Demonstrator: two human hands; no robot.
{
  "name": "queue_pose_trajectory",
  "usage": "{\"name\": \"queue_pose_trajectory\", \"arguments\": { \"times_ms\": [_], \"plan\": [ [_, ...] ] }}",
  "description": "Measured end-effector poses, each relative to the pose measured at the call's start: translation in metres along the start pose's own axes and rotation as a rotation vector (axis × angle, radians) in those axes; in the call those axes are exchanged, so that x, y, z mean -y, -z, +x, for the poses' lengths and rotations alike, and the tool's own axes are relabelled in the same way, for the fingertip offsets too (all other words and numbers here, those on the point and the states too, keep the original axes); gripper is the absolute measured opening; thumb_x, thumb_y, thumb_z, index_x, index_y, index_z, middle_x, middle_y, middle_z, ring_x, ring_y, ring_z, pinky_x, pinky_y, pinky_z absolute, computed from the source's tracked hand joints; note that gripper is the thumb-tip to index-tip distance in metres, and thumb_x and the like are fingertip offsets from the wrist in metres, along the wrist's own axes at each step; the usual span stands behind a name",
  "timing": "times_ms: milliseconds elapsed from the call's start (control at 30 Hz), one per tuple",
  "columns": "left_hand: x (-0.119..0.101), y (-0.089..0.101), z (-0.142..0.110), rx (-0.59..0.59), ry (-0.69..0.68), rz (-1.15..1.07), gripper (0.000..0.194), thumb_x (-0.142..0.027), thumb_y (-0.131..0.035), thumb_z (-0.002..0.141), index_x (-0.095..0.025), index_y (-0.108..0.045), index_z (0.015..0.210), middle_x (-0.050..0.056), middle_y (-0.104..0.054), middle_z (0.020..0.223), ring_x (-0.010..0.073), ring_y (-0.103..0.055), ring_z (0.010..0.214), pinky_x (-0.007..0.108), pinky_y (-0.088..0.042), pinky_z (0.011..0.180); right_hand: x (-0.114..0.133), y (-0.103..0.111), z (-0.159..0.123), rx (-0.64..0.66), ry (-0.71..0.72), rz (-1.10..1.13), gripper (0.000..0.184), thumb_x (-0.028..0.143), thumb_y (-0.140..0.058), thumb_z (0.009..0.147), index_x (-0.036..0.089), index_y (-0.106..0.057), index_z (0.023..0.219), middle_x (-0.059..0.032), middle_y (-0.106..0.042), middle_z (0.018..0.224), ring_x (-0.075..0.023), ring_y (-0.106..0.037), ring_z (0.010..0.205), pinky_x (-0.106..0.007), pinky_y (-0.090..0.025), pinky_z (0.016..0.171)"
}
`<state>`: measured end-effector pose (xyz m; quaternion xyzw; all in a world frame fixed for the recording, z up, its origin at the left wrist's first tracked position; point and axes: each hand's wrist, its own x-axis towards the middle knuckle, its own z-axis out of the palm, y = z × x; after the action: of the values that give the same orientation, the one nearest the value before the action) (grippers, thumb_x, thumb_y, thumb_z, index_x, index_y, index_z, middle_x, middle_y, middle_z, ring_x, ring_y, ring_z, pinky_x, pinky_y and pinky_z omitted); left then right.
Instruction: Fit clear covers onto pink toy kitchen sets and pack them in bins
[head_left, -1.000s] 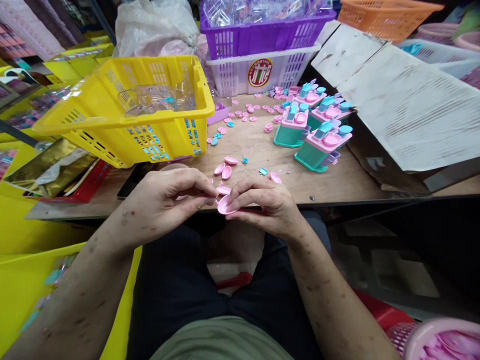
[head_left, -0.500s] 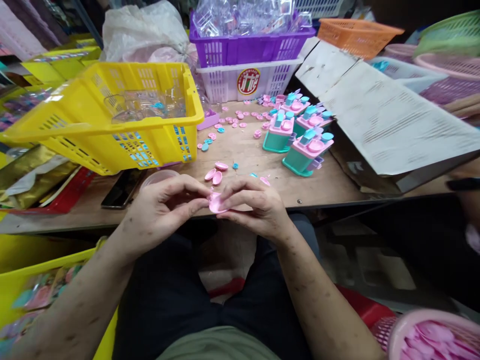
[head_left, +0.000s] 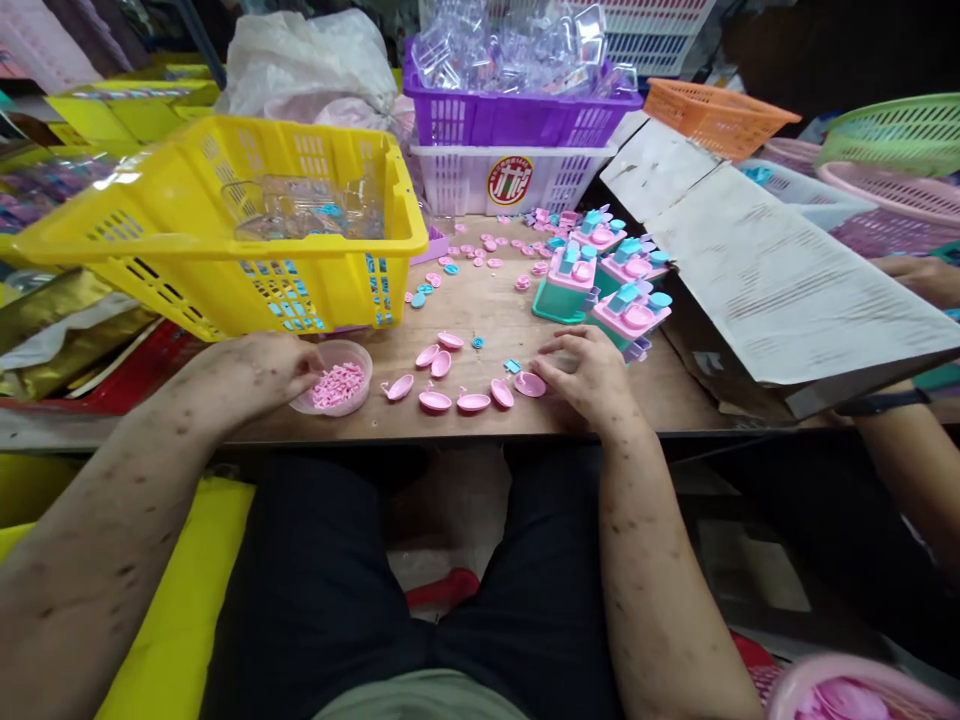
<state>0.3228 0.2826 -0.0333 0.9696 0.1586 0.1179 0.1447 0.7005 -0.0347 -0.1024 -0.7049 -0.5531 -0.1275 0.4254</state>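
Note:
My left hand (head_left: 259,372) reaches over the rim of a round clear tub (head_left: 358,398) of small pink pieces (head_left: 337,386). Its fingertips are pinched together; anything between them is too small to make out. On the right, my right hand (head_left: 589,372) has curled fingers, with the tips at the edge of a shallow pink oval dish (head_left: 531,385). Between the hands lie several similar pink pieces, such as one pink oval piece (head_left: 435,401) with a small stem. A small blue square piece (head_left: 512,366) and a blue round piece (head_left: 478,343) lie close by.
Behind my left hand stands a yellow basket (head_left: 300,262). Several pink-and-green toy units (head_left: 631,318) stand beside a leaning cardboard box (head_left: 780,250). A purple basket (head_left: 517,120) sits on a white basket (head_left: 450,180). Another person's arm (head_left: 900,450) is at far right.
My hands have moved apart from the pink piece they held together. The left went to the tub, the right to the dish. The row of pink pieces now shows.

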Motion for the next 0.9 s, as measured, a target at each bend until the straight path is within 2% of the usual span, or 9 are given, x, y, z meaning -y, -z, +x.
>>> {"name": "queue_pose_trajectory", "arguments": {
  "times_ms": [100,200,300,367,433,500,633,767,900],
  "plan": [
    [-0.009,-0.004,0.010,0.170,0.060,0.223,0.030,-0.058,-0.077,0.091,-0.032,-0.079,0.075,0.002,-0.068,0.063,0.0206,-0.058,0.061,0.035,-0.037,0.062,0.034,-0.008,0.023,0.090,0.013,-0.053,0.017,0.023,-0.086,0.099,0.025,-0.084,0.115,-0.0129,-0.072,0.120,-0.0345,-0.071,0.115,-0.055,-0.061,0.108],
    [-0.029,0.001,0.020,0.328,0.127,0.319,0.022,-0.043,-0.076,0.089,-0.029,-0.077,0.072,0.005,-0.072,0.070,0.0220,-0.059,0.061,0.036,-0.033,0.062,0.075,-0.030,0.049,0.366,0.090,-0.033,0.029,0.014,-0.081,0.099,0.025,-0.082,0.126,-0.0108,-0.071,0.128,-0.0314,-0.069,0.122,-0.049,-0.059,0.111],
    [-0.037,0.003,0.022,0.304,0.132,0.329,0.023,-0.038,-0.075,0.088,-0.027,-0.074,0.069,0.005,-0.069,0.068,0.0217,-0.061,0.062,0.035,-0.033,0.063,0.101,-0.056,0.066,0.645,0.079,-0.070,0.024,0.009,-0.080,0.099,0.022,-0.086,0.118,-0.0126,-0.071,0.128,-0.0301,-0.067,0.122,-0.044,-0.058,0.109],
    [-0.035,0.000,0.019,0.189,0.081,0.241,0.028,-0.046,-0.080,0.088,-0.026,-0.074,0.070,-0.001,-0.060,0.061,0.0162,-0.057,0.060,0.030,-0.034,0.062,0.104,-0.064,0.069,0.701,0.051,-0.116,0.015,0.011,-0.079,0.101,0.019,-0.088,0.110,-0.0145,-0.071,0.125,-0.0311,-0.068,0.119,-0.045,-0.058,0.108],
    [-0.033,-0.004,0.016,0.094,0.037,0.193,0.029,-0.050,-0.080,0.089,-0.025,-0.077,0.075,-0.004,-0.053,0.060,0.0111,-0.053,0.058,0.026,-0.032,0.061,0.100,-0.062,0.066,0.638,0.067,-0.108,0.009,0.016,-0.079,0.102,0.018,-0.087,0.108,-0.0154,-0.071,0.125,-0.0314,-0.069,0.116,-0.047,-0.059,0.105],
    [-0.037,-0.005,0.014,0.089,0.043,0.234,0.024,-0.045,-0.079,0.090,-0.024,-0.079,0.077,-0.005,-0.055,0.060,0.0106,-0.054,0.058,0.026,-0.033,0.061,0.095,-0.052,0.058,0.508,0.116,-0.035,0.005,0.020,-0.079,0.103,0.018,-0.083,0.105,-0.0150,-0.072,0.128,-0.0303,-0.072,0.113,-0.046,-0.060,0.101],
    [-0.063,0.005,0.018,0.307,0.150,0.382,0.017,-0.031,-0.071,0.094,-0.024,-0.081,0.082,0.004,-0.075,0.077,0.0229,-0.070,0.076,0.031,-0.042,0.069,0.101,-0.024,0.034,0.303,0.164,0.180,0.011,0.022,-0.072,0.105,0.021,-0.070,0.095,-0.0106,-0.078,0.125,-0.0267,-0.078,0.106,-0.040,-0.064,0.090],
    [-0.079,0.013,0.019,0.344,0.198,0.414,0.017,-0.032,-0.066,0.097,-0.025,-0.082,0.098,0.008,-0.082,0.105,0.0289,-0.075,0.097,0.033,-0.048,0.078,0.123,-0.016,0.008,0.261,0.176,0.314,0.011,0.025,-0.074,0.106,0.024,-0.067,0.097,-0.0064,-0.082,0.110,-0.0230,-0.081,0.095,-0.033,-0.064,0.074],
    [-0.072,0.016,0.011,0.215,0.191,0.190,0.013,-0.031,-0.067,0.092,-0.020,-0.074,0.095,0.007,-0.080,0.094,0.0236,-0.072,0.085,0.032,-0.050,0.077,0.136,-0.027,-0.006,0.276,0.252,0.435,0.005,0.021,-0.073,0.109,0.025,-0.074,0.112,-0.0077,-0.083,0.121,-0.0237,-0.081,0.107,-0.036,-0.069,0.089]
  ]
}}
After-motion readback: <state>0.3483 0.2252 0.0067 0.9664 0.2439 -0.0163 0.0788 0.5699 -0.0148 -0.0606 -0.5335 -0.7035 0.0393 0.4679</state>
